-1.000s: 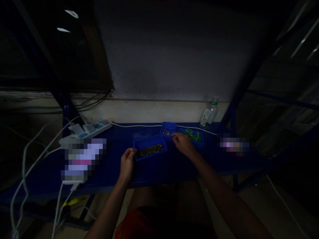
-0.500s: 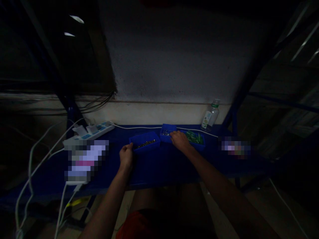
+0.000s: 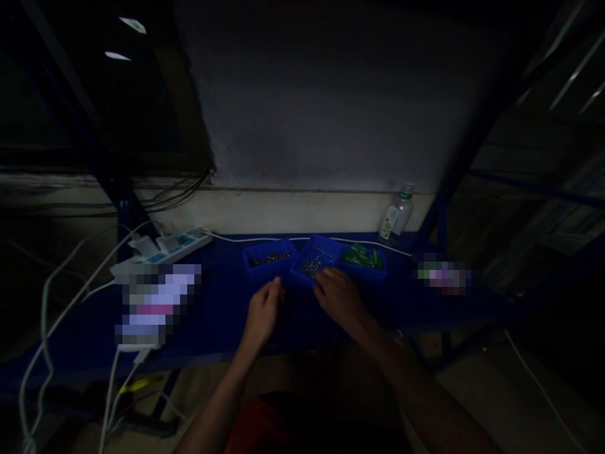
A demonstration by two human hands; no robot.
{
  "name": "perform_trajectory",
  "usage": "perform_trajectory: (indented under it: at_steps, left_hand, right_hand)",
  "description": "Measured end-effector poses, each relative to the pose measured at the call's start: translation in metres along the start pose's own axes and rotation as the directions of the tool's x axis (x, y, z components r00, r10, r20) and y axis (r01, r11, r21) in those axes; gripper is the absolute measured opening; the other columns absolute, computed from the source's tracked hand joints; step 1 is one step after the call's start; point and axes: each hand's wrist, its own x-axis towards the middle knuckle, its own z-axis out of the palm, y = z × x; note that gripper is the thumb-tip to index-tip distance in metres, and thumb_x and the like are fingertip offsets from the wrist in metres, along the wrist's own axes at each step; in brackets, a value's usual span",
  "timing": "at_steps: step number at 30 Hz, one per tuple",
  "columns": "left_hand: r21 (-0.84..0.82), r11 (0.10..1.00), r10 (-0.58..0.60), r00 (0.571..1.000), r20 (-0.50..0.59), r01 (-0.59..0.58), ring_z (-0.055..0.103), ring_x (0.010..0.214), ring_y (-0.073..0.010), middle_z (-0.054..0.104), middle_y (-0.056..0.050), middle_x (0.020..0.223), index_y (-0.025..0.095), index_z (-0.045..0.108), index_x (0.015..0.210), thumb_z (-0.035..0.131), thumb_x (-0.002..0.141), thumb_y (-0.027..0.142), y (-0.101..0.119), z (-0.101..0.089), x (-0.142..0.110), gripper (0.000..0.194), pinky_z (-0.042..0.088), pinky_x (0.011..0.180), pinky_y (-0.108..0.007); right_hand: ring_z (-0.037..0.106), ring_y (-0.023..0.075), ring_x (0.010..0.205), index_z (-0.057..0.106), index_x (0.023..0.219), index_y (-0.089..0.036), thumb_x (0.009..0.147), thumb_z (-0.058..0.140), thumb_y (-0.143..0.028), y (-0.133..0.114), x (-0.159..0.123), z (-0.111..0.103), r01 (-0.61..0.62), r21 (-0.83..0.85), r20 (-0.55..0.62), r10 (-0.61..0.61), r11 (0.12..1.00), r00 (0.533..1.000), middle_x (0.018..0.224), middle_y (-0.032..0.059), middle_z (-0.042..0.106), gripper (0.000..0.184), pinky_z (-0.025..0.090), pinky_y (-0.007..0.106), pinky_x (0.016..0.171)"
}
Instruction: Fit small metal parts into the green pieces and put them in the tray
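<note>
My right hand is closed on the near right edge of the middle blue bin, which stands at an angle and contains thin silvery metal pins. Just short of the left blue bin, my left hand hangs over the table with its fingers curled together; nothing shows in it. Small dark, brassy metal pieces lie inside that left bin. A right-hand blue bin contains green pieces. Dim light hides the fingertips' details.
The blue table backs onto a wall. A power strip with plugs and white cables occupies its left side, beside a blurred-out bright device. A clear bottle stands at the back right, near another blurred item.
The left bin has gone back and left, and my left hand has come off it, moving right. My right hand has drawn the middle bin nearer, between the other two.
</note>
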Motion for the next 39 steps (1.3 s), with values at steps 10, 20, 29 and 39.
perform_trajectory:
  at_steps: [10,20,29,39]
  left_hand:
    - [0.019,0.999,0.041,0.998,0.053,-0.042,0.050,0.047,-0.0118,0.051,0.003,0.048,0.017,0.047,0.058,0.044,0.077,0.050,-0.003,0.017,-0.007,0.038,0.039,0.051,-0.023]
    - [0.073,0.993,0.085,0.984,0.155,-0.097,0.045,0.049,-0.0111,0.048,0.004,0.052,0.018,0.047,0.062,0.043,0.078,0.049,-0.009,0.006,0.008,0.035,0.035,0.051,-0.021]
    - [0.116,0.971,0.205,0.978,0.046,-0.209,0.043,0.058,-0.0113,0.043,0.004,0.061,0.019,0.047,0.069,0.039,0.082,0.042,-0.013,0.004,0.012,0.027,0.034,0.057,-0.021]
    - [-0.014,0.972,0.234,0.962,0.139,-0.234,0.041,0.063,-0.0109,0.041,0.003,0.070,0.020,0.046,0.088,0.042,0.082,0.037,-0.017,0.003,0.009,0.019,0.035,0.062,-0.020]
  right_hand:
    - [0.052,0.0195,0.084,0.056,0.087,-0.018,0.085,0.038,-0.018,-0.045,-0.029,0.023,0.019,0.041,-0.005,-0.018,0.999,1.000,0.085,0.0077,0.058,0.018,0.040,0.033,0.078]
    - [0.052,0.0184,0.093,0.055,0.103,-0.019,0.085,0.039,-0.036,0.003,-0.026,0.021,-0.207,0.449,-0.269,0.353,0.869,0.896,0.098,0.0091,0.057,0.029,0.040,0.032,0.082]
    - [0.055,0.0160,0.073,0.050,0.101,-0.019,0.078,0.043,-0.047,0.065,-0.020,0.065,-0.339,0.847,0.094,0.514,0.409,0.853,0.089,0.0049,0.058,0.037,0.042,0.022,0.052]
    - [0.049,0.0123,0.064,0.051,0.091,-0.019,0.076,0.046,-0.045,0.068,-0.033,0.062,-0.265,0.930,0.151,0.390,0.256,0.908,0.076,0.0006,0.053,0.030,0.039,0.020,0.051]
